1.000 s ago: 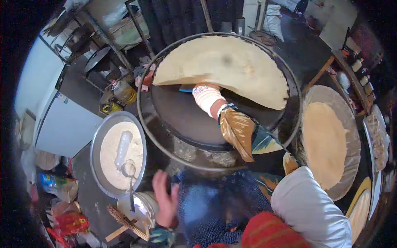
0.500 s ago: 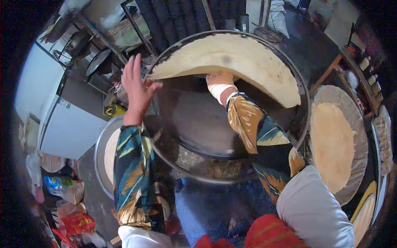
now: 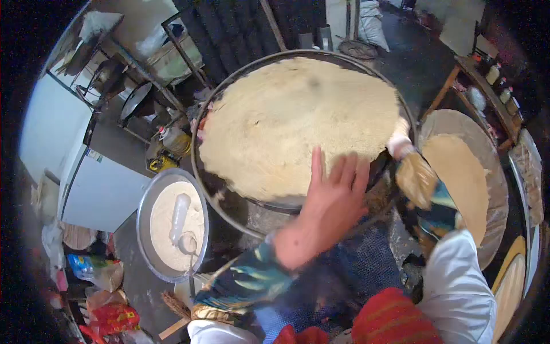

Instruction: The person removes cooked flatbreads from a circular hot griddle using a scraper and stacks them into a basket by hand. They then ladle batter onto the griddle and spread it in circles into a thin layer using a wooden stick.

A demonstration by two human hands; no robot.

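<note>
At 5 o'clock of the griddle (image 3: 378, 167) your left hand (image 3: 331, 200) is open; at 4, one sheet (image 3: 456, 180) looks done on the tray (image 3: 495, 223); at 3, right hand (image 3: 399, 140) by the flatbread (image 3: 286, 126) edge, can't tell grip; bread lies flat across griddle, doneness unclear

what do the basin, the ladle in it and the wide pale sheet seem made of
Basin: probably bare metal, smooth, from its grey sheen and bright rim. Ladle: likely metal too, greyish with a thin handle, but too small to be sure. Sheet: apparently dough or flatbread, matte, given its ragged edge and mottled surface.
</note>
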